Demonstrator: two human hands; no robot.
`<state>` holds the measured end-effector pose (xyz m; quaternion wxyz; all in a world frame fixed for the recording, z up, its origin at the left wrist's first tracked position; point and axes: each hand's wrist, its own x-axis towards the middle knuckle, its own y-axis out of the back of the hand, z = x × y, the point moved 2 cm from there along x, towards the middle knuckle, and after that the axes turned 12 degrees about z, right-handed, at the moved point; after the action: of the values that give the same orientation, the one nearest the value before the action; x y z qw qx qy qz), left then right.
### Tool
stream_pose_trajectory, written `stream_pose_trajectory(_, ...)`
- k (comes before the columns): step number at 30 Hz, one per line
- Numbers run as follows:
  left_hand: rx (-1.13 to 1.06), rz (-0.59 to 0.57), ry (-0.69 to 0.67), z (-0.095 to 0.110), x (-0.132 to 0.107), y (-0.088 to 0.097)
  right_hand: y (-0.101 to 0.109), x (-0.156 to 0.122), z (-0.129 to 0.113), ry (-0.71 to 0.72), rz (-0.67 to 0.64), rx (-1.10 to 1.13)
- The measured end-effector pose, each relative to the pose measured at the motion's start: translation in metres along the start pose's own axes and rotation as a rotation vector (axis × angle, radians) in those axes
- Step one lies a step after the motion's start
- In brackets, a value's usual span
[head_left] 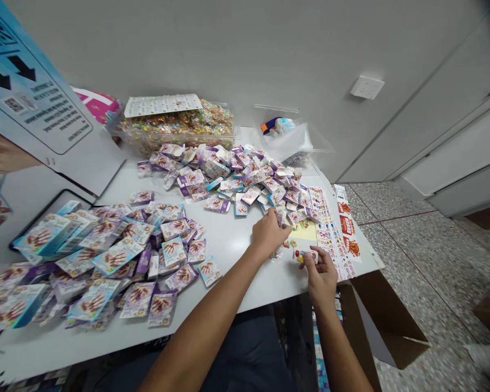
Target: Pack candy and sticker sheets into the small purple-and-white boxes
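My left hand (268, 235) is at the near right edge of a heap of small open boxes (245, 173), its fingers curled and partly hidden. What they grip, if anything, I cannot make out. My right hand (322, 272) pinches a small white packet (306, 255) with red, green and yellow spots. Between the hands lie a few small colourful pieces (293, 243). Just beyond them is a yellow paper pad (306, 233). Sheets of small printed stickers (330, 235) lie to the right of it.
Closed small boxes (139, 245) are heaped on the left of the white table (239, 267). Behind stand a clear tub of colourful pieces (175, 128) and another clear container (288, 139). A large blue printed box (53, 103) rises at left; an open carton (375, 321) stands below right.
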<state>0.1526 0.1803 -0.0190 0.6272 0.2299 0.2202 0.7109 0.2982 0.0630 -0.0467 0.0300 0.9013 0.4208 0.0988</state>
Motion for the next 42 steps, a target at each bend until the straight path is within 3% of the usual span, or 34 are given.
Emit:
stream_pose_trajectory(5,-0.327,-0.174,0.052,-0.005,-0.02,0.026,0.001,0.003,-0.023,-0.069,0.1,0.232)
stream_pose_trajectory(8,-0.482,-0.303,0.07,-0.006,-0.046,0.049,-0.006,-0.004,-0.053,-0.025,0.009,0.288)
stream_pose_trajectory(12,-0.658,-0.527,0.028,-0.003,-0.084,0.084,-0.019,-0.015,-0.085,0.181,-0.147,0.222)
stream_pose_trajectory(14,-0.686,-0.563,0.006,-0.003,-0.097,0.1,-0.026,-0.019,-0.092,0.282,-0.235,0.151)
stream_pose_trajectory(20,-0.507,-0.44,0.021,-0.018,-0.109,0.12,-0.032,-0.028,-0.106,0.61,-0.508,-0.175)
stream_pose_trajectory(27,-0.5,-0.423,-0.059,-0.035,-0.116,0.124,-0.03,-0.021,-0.139,0.546,-0.895,-0.34)
stream_pose_trajectory(30,-0.565,-0.439,-0.009,-0.038,-0.122,0.12,-0.031,-0.023,-0.144,0.543,-0.912,-0.379)
stream_pose_trajectory(34,-0.719,-0.351,0.125,-0.039,-0.129,0.118,-0.031,-0.026,-0.144,0.547,-0.782,-0.352)
stream_pose_trajectory(37,-0.749,-0.307,0.1,-0.037,-0.132,0.118,-0.029,-0.028,-0.144,0.569,-0.762,-0.338)
stream_pose_trajectory(42,-0.611,-0.271,0.002,-0.04,-0.133,0.116,-0.033,-0.033,-0.14,0.544,-0.893,-0.391)
